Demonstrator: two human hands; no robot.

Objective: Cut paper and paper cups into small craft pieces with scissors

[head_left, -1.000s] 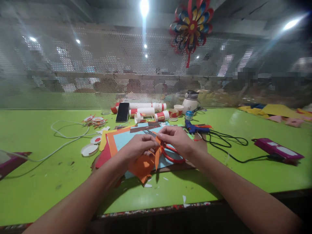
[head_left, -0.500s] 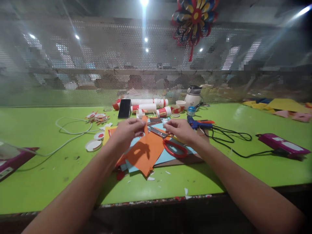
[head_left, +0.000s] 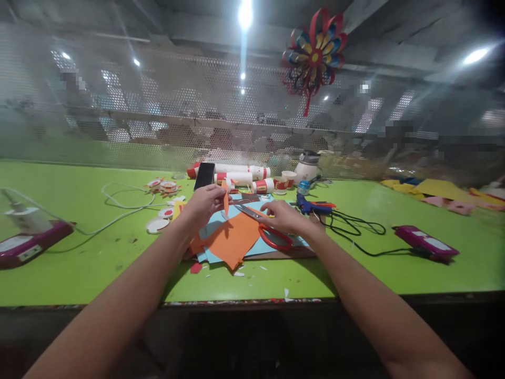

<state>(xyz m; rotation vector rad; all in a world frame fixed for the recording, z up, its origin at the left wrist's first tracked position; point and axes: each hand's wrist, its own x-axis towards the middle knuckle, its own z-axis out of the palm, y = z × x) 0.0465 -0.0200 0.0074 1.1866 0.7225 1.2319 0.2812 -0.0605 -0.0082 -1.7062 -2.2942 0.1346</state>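
My left hand pinches a narrow orange paper strip, held upright above the papers. My right hand is bent over a pair of scissors with red handles, its fingers closed at the pivot. The scissors' blades point to the far left, towards the strip. Beneath them lie a square orange paper sheet and light blue sheets, stacked and overlapping. My right palm hides part of the handles.
Behind the papers are a phone, a paper cup and a flask. A blue glue gun with a black cable lies right, leading to a purple power strip. Small white discs lie left.
My right hand has come down onto the scissors' pivot area. The strip in my left hand has turned so that it looks narrower. The camera view has tilted up.
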